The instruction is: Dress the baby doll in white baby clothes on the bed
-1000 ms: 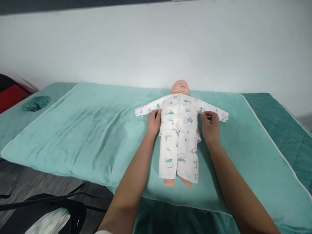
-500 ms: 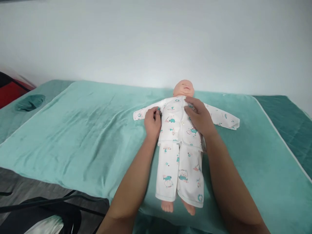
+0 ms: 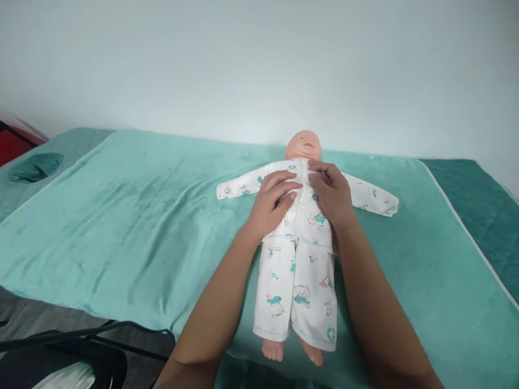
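A baby doll [image 3: 304, 146] lies on its back on a green bed, its bare feet toward me. It wears a white printed pajama top [image 3: 320, 235] and matching pants [image 3: 275, 292], and its sleeves stretch out to both sides. My left hand [image 3: 273, 202] rests on the left half of the top, fingers spread toward the front opening. On the other side of the opening, near the neck, my right hand [image 3: 332, 192] lies on the chest with fingers bent and slightly apart. A button [image 3: 301, 205] shows between the hands.
The green velvet bed cover [image 3: 121, 216] has a face hole [image 3: 35, 166] at its left end. Behind it rises a pale wall [image 3: 259, 70]. A black-framed item [image 3: 60, 362] stands on the floor at lower left. Something red [image 3: 14, 147] is at the far left.
My left hand has moved from beside the doll's underarm onto its chest, and its fingers have spread. My right hand stays at almost the same spot on the top.
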Available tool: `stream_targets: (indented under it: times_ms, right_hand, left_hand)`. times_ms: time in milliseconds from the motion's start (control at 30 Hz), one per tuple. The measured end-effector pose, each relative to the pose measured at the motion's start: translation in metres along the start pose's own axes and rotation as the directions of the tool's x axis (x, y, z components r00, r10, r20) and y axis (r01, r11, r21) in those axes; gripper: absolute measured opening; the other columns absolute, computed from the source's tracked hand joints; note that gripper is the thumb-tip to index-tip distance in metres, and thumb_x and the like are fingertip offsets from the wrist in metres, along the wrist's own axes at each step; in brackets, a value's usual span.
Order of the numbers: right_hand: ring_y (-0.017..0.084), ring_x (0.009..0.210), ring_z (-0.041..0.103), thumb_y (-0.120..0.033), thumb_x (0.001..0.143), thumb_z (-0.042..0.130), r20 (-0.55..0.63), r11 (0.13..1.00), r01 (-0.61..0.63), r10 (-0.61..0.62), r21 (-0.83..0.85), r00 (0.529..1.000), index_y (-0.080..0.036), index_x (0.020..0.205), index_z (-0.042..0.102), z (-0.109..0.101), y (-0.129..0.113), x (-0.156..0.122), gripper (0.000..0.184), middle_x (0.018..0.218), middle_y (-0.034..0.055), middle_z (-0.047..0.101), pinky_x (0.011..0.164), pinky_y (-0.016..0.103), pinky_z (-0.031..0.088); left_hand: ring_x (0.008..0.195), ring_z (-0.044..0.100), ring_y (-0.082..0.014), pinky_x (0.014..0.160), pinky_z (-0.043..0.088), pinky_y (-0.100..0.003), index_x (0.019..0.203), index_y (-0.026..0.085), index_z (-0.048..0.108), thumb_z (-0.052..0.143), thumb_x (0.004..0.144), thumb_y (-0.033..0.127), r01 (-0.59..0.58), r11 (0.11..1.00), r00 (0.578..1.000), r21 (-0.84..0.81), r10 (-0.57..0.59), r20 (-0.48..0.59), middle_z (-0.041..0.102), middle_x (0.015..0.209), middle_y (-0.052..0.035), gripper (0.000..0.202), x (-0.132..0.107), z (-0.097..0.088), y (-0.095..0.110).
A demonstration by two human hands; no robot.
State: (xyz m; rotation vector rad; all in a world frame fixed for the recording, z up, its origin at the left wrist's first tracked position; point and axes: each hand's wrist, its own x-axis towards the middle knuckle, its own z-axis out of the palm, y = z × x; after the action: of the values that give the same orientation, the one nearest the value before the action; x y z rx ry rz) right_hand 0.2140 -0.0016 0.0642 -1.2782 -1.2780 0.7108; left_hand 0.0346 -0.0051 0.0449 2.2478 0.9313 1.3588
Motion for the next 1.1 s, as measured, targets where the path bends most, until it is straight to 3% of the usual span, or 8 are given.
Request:
stream_targets:
  times_ms: [100, 233, 367, 567, 767, 933, 1100]
  right_hand:
    - [0.026, 0.133, 0.057, -0.026, 0.079, 0.069, 0.116, 0.996, 0.000, -0.010, 0.084, 0.993, -0.028, 0.095, 0.064, -0.006, 0.004, 0.002, 0.016, 0.138, 0.0017, 0.065, 0.115, 0.048, 0.042]
    - [0.027, 0.149, 0.041, -0.030, 0.079, 0.076, 0.355, 0.990, -0.039, -0.011, 0.133, 0.935, -0.033, 0.104, 0.065, -0.020, 0.005, 0.004, 0.028, 0.156, -0.0043, 0.049, 0.122, 0.049, 0.035]
    - [0.025, 0.156, 0.030, -0.033, 0.080, 0.077, 0.455, 0.993, -0.015, -0.039, 0.113, 0.890, -0.038, 0.114, 0.063, -0.029, 0.002, 0.003, 0.037, 0.161, -0.0060, 0.042, 0.126, 0.050, 0.031]
    - [0.024, 0.155, 0.032, -0.036, 0.084, 0.072, 0.443, 0.992, 0.126, -0.101, -0.028, 0.891, -0.037, 0.122, 0.058, -0.027, 0.000, 0.001, 0.040, 0.162, -0.0034, 0.041, 0.127, 0.052, 0.030]
    - [0.025, 0.153, 0.035, -0.034, 0.081, 0.076, 0.390, 0.992, 0.112, -0.079, -0.063, 0.918, -0.033, 0.125, 0.055, -0.022, -0.001, 0.000, 0.048, 0.159, 0.0012, 0.045, 0.126, 0.050, 0.032]
    - [0.025, 0.155, 0.032, -0.038, 0.084, 0.075, 0.400, 0.987, 0.122, -0.071, -0.104, 0.914, -0.033, 0.122, 0.059, -0.022, -0.004, -0.001, 0.042, 0.162, 0.0018, 0.041, 0.127, 0.051, 0.028]
    - [0.024, 0.152, 0.038, -0.049, 0.088, 0.071, 0.348, 0.989, 0.139, -0.117, -0.039, 0.930, -0.033, 0.124, 0.062, -0.019, 0.005, 0.003, 0.041, 0.157, 0.0031, 0.048, 0.127, 0.051, 0.029]
  left_hand:
    - [0.134, 0.054, -0.0210, 0.117, 0.043, -0.047, 0.119, 0.027, 0.071, 0.051, 0.103, 0.031, 0.017, 1.000, 1.000, 0.006, -0.017, -0.005, 0.064, 0.137, -0.0076, 0.026, -0.003, 0.001, -0.003]
    - [0.136, 0.052, -0.0208, 0.117, 0.042, -0.048, 0.120, 0.031, 0.071, 0.051, 0.103, 0.031, 0.001, 1.000, 1.000, 0.015, -0.001, 0.015, 0.062, 0.140, -0.0057, 0.027, -0.004, 0.002, -0.004]
    - [0.138, 0.051, -0.0207, 0.119, 0.041, -0.049, 0.117, 0.033, 0.073, 0.051, 0.103, 0.032, 0.008, 1.000, 0.999, 0.009, -0.009, 0.031, 0.061, 0.141, -0.0042, 0.026, -0.003, 0.002, -0.005]
    - [0.141, 0.048, -0.0213, 0.121, 0.039, -0.050, 0.115, 0.033, 0.073, 0.052, 0.103, 0.034, 0.053, 0.998, 0.997, -0.036, -0.051, 0.060, 0.059, 0.145, -0.0041, 0.024, -0.003, 0.003, -0.006]
    - [0.146, 0.044, -0.0233, 0.123, 0.037, -0.048, 0.134, 0.034, 0.064, 0.052, 0.102, 0.041, 0.090, 0.994, 0.994, -0.070, -0.086, 0.062, 0.051, 0.153, -0.0066, 0.034, -0.004, 0.002, -0.005]
    - [0.147, 0.043, -0.0231, 0.123, 0.036, -0.048, 0.127, 0.034, 0.070, 0.050, 0.104, 0.041, 0.094, 0.995, 0.991, -0.021, -0.091, 0.096, 0.050, 0.155, -0.0043, 0.031, -0.005, 0.002, -0.005]
    - [0.146, 0.044, -0.0215, 0.123, 0.036, -0.048, 0.125, 0.033, 0.070, 0.050, 0.104, 0.037, 0.091, 0.995, 0.993, -0.050, -0.087, 0.084, 0.051, 0.154, -0.0041, 0.030, -0.006, 0.002, -0.006]
